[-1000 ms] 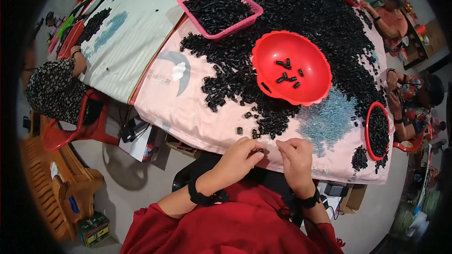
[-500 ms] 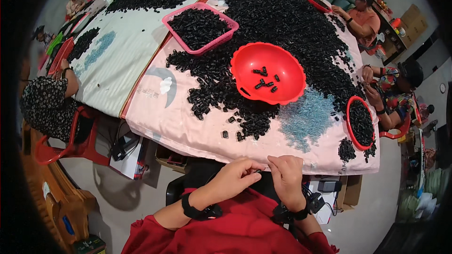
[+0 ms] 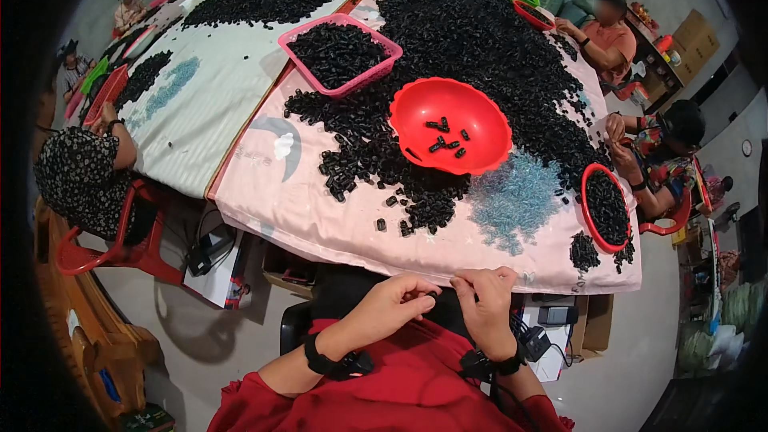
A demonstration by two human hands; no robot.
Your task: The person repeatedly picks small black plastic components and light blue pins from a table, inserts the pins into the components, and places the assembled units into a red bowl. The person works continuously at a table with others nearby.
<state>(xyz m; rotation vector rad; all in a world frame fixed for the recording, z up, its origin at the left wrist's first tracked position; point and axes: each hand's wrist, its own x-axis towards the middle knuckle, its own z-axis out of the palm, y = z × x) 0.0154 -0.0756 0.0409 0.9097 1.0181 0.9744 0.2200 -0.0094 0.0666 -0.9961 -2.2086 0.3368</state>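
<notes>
My left hand point(image 3: 396, 302) pinches a small black plastic piece point(image 3: 433, 295) between thumb and fingertips, just off the table's near edge. Close beside it, my right hand point(image 3: 486, 302) has thumb and fingers drawn together; whatever they hold is too small or hidden to name. Beyond my hands, a red scalloped bowl point(image 3: 416, 116) with several black pieces inside rests on the pink cloth point(image 3: 320, 224). Loose black pieces point(image 3: 480, 32) form a large heap around and behind it. Small clear bluish pieces point(image 3: 516, 200) lie spread at the bowl's near right.
A pink basket point(image 3: 340, 88) full of black pieces stands left of the bowl. At the right edge sits a red oval basket point(image 3: 588, 208) of black pieces. Other people point(image 3: 84, 176) work around the joined tables, with red plastic chairs point(image 3: 128, 248) nearby.
My fingertips have shifted slightly and the black piece in my left hand shows a little more. The view has tilted slightly. The bowl's pieces look the same.
</notes>
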